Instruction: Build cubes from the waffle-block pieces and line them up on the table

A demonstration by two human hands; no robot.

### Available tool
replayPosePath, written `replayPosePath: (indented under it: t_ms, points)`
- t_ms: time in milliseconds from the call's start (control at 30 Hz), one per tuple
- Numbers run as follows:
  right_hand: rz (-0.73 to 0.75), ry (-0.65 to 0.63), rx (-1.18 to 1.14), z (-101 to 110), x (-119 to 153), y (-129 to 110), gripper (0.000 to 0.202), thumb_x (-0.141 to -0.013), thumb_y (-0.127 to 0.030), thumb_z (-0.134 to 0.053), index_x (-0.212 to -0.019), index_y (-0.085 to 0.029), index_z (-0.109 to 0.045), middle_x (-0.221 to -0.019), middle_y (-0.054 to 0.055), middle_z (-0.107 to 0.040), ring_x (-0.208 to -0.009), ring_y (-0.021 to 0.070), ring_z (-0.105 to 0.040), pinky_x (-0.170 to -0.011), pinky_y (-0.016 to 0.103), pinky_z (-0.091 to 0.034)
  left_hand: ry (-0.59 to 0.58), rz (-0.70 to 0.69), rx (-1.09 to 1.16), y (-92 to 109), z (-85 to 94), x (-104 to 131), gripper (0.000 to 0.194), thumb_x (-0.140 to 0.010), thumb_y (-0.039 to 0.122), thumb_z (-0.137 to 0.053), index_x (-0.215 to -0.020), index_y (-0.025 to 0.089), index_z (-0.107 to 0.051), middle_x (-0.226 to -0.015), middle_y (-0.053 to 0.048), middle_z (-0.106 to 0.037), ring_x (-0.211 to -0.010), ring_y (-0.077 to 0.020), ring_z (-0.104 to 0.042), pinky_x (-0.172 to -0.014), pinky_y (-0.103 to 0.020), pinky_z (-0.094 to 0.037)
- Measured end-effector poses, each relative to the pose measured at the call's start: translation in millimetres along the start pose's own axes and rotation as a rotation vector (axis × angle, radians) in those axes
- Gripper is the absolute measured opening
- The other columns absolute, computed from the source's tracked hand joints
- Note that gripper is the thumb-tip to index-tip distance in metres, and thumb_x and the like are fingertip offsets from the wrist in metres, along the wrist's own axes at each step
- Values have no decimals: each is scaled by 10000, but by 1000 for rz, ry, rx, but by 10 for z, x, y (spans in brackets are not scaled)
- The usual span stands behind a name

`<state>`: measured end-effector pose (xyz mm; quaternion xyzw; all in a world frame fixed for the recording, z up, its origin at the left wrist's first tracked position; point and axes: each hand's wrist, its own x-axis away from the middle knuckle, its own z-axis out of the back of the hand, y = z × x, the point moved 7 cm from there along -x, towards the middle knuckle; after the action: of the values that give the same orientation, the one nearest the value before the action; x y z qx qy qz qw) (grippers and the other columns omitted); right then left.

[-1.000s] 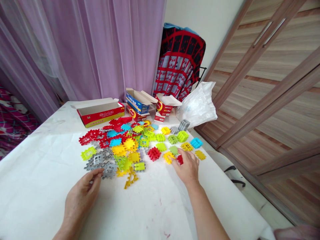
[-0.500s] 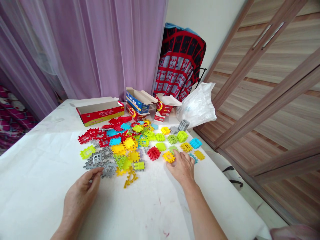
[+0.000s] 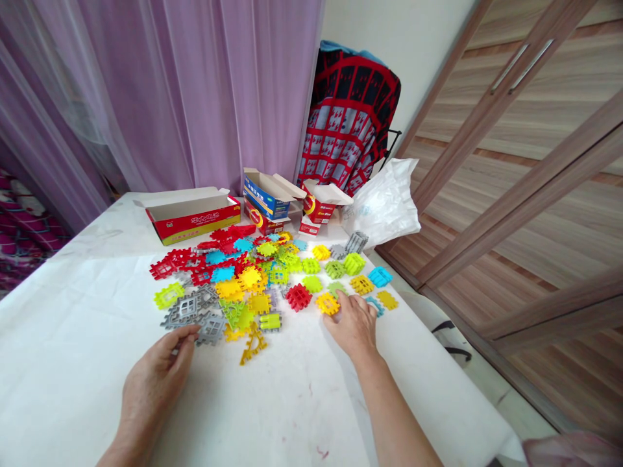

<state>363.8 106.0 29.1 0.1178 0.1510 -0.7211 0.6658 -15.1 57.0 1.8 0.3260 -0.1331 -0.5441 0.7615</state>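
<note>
My right hand reaches to the right part of the table, thumb and fingers curled at the edge of a yellow interlocking building block. Just left of that block lies a red building block, and a pale green one is partly hidden behind my fingers. My left hand is closed in a pinch, its fingertips by the edge of a grey window-patterned building tile. Whether anything is between those fingertips is hidden. Loose notched tiles in red, blue, yellow, green and grey form a pile between the hands.
Along the back of the white-covered table stand a long red box, a blue box on a red one, and another open red box. A white plastic bag sits at the back right. Wooden cabinet doors rise beyond.
The view has shifted very slightly. Both hands keep nearly the same places, and the blocks and tiles lie as before.
</note>
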Motion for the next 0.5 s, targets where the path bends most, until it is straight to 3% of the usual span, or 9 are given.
replayPosePath:
  t_ms: [500]
  points:
    - [-4, -12, -6, -10, -3, -1, 461, -763, -308, -643, -1204, -178, -605, -1019, 106, -696, -1057, 277, -530, -890, 386, -298, -42, 54, 9, -18, -22, 6, 379, -759, 485, -442, -946, 295, -712, -912, -2, -786, -811, -203, -732, -666, -256, -527]
